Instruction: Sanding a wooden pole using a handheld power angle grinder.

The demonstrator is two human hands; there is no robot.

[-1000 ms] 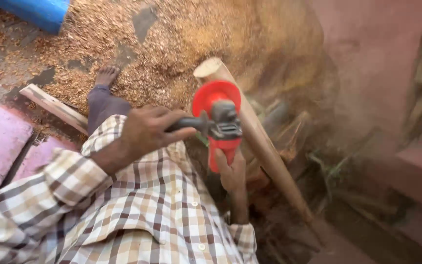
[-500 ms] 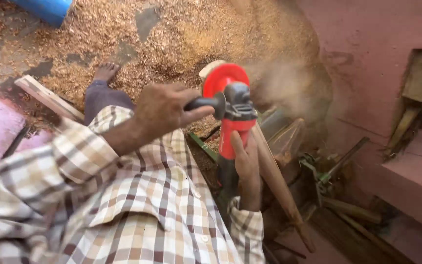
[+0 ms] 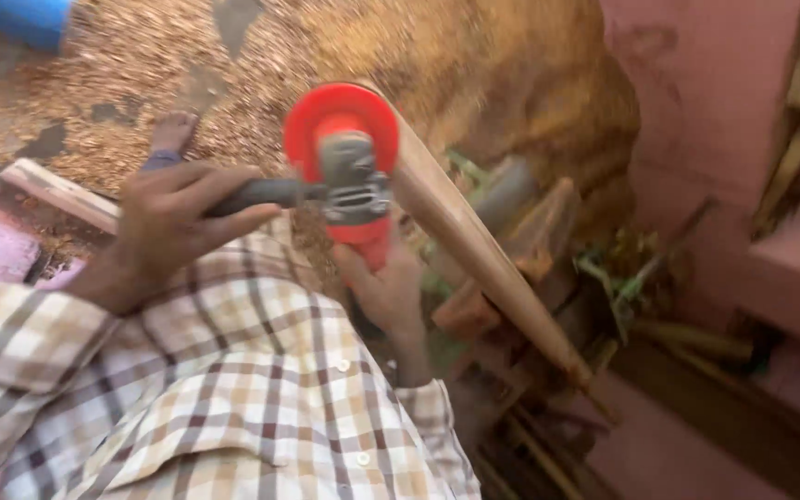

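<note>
Head view: a red grinder is gripped by the left hand and right hand, against a wooden bat blank.

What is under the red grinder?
Under the grinder lies a long tapered wooden piece, its disc guard against the upper end. The right hand grips the body from below, hiding the lower body. The left hand holds the side handle. The disc itself is covered.

Your left hand sits left of the grinder, on its side handle; your right hand is below its body. The wooden bat runs along the grinder's right side. Sawdust lies beyond, a plank far left.
</note>
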